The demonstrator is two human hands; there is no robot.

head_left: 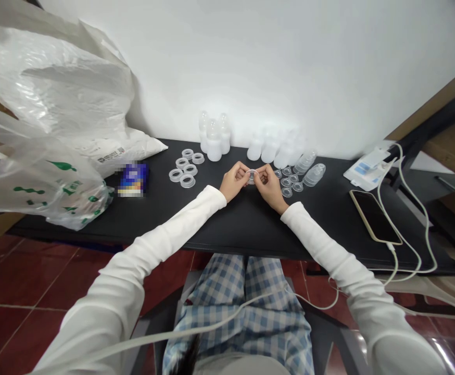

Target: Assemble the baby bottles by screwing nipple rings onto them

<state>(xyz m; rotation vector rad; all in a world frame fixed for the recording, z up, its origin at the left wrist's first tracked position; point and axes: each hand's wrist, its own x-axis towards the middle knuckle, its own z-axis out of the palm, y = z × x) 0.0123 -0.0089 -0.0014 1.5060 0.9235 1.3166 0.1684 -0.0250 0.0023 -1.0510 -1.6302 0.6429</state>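
Note:
Both my hands meet over the middle of the black table (227,224). My left hand (234,182) pinches the left side of a clear bottle collar ring (252,174), and my right hand (270,186) grips its right side. Fingers cover much of the ring, so whether a nipple sits in it I cannot tell. Left of my hands lie several loose collar rings (187,180). Close by my right hand are several small clear nipples (286,182) and stacks of clear domed caps (314,175).
Three capped white baby bottles (214,148) stand at the wall, with several uncapped white bottles (268,151) to their right. Plastic bags (55,104) and a blue box (134,178) occupy the left. A phone (376,216), cables (426,229) and a white packet (368,169) lie right.

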